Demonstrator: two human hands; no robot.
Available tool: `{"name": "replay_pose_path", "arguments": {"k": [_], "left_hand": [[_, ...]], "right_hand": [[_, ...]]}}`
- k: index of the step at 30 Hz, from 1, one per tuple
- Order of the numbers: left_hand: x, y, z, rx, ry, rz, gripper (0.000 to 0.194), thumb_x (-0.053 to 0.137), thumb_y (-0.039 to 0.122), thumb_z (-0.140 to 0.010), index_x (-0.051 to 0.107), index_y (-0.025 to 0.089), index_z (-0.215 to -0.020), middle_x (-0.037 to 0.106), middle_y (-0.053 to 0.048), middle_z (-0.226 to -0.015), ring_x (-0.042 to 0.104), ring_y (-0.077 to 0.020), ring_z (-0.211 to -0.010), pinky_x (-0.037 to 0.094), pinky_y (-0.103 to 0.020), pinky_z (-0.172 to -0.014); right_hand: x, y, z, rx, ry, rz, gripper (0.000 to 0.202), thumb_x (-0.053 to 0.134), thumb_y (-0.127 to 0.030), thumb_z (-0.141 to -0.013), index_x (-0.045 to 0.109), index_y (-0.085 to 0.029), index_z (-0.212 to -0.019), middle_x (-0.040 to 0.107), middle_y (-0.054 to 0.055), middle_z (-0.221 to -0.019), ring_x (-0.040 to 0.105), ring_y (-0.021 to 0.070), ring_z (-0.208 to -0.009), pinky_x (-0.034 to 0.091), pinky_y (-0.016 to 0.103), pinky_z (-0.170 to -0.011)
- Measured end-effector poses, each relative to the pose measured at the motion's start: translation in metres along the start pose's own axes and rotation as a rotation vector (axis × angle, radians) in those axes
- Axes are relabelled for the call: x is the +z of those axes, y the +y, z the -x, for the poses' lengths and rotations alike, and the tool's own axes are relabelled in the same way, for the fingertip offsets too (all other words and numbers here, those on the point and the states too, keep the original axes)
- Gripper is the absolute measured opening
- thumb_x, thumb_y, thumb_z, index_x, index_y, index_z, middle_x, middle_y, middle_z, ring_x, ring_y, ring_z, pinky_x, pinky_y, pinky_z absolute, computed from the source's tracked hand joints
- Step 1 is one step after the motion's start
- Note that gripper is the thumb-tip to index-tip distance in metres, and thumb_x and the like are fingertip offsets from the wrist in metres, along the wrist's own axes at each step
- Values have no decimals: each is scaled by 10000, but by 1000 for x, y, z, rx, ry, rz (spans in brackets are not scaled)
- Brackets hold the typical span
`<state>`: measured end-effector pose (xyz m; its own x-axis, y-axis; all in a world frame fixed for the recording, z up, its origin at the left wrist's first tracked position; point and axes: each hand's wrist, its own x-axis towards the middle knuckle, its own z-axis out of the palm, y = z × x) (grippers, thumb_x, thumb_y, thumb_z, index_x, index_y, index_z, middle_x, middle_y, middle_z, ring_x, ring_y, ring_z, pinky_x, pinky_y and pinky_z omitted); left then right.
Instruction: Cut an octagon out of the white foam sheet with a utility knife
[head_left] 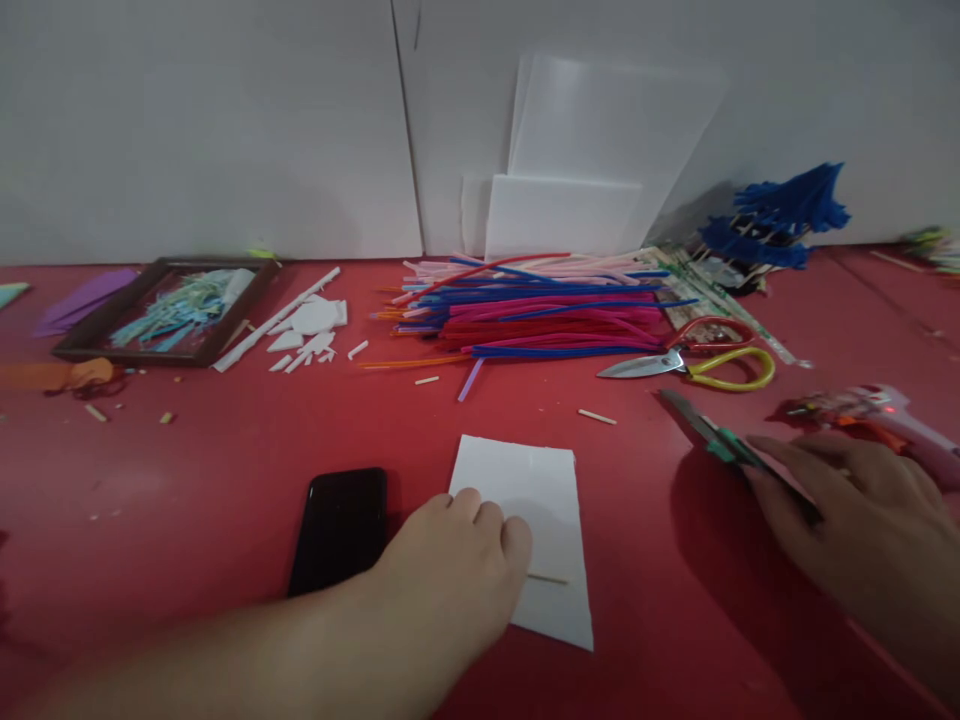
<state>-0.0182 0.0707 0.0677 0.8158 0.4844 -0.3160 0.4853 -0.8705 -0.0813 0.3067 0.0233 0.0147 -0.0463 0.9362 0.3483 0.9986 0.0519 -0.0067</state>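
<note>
On the red table lies a white rectangular board (525,470), partly covered by my left hand (469,555). That hand is closed, knuckles up, and the end of a thin wooden stick (550,578) sticks out beyond its fingers over the board. The fingertips themselves are hidden. To the right, my right hand (847,500) is wrapped around a box cutter (739,450) with a green part. Its blade end points up and left, away from the board. A black phone (341,525) rests just left of my left hand.
Colourful pipe cleaners (555,310) are heaped at the back, beside scissors (690,367) with red and yellow handles. A glue gun (877,410) lies at the right. White scraps (315,318) and a brown frame (169,310) are at left. White sheets (600,150) lean on the wall.
</note>
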Motion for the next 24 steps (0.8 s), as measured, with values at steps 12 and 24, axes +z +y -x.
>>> {"name": "replay_pose_path", "arguments": {"k": [12,24], "left_hand": [[-41,-62,-4,-664,-57,-86,396,300,-76,-876,587,112,-1075,683,-147,-936,742,-299,-859,541,-322,-630],[-17,-67,-13,-621,10,-98,382,307,-57,-890,590,75,-1111,664,-199,-1079,674,-306,-1029,552,-356,-778]], "right_hand": [[12,-127,12,-386,-185,-298,858,708,-759,-772,635,-202,-1420,640,229,-1408,664,417,-1205,614,547,-897],[-17,-69,-64,-617,-576,-594,612,450,27,-850,793,-374,-1159,490,27,-1603,405,310,-1488,413,605,-1136]]}}
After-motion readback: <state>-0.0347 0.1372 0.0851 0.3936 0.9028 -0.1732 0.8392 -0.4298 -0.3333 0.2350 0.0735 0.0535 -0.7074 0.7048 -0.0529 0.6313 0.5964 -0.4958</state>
